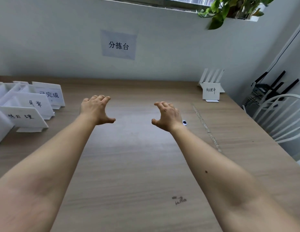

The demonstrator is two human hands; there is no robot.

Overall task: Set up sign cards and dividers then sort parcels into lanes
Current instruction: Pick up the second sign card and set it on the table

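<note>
**Both hands empty above the table**

Left of my left hand (pixel 95 109), three white sign cards (pixel 33 104) stand clustered. Both hands hover over the wooden table (pixel 137 164), fingers loosely curled, gripping nothing. Beyond my right hand (pixel 167 114), well apart, a fourth sign card (pixel 211 91) stands before white slats (pixel 212 76).

Plant (pixel 229 9) up top — router (pixel 271 87) (black), chair (pixel 287 95).

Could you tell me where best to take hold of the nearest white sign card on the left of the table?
Probably pinch the top edge of the nearest sign card near its right corner, coming from above with the left hand. Its panel leans back on a flat foot, that corner faces bare table, and another card crowds close behind it.
</note>
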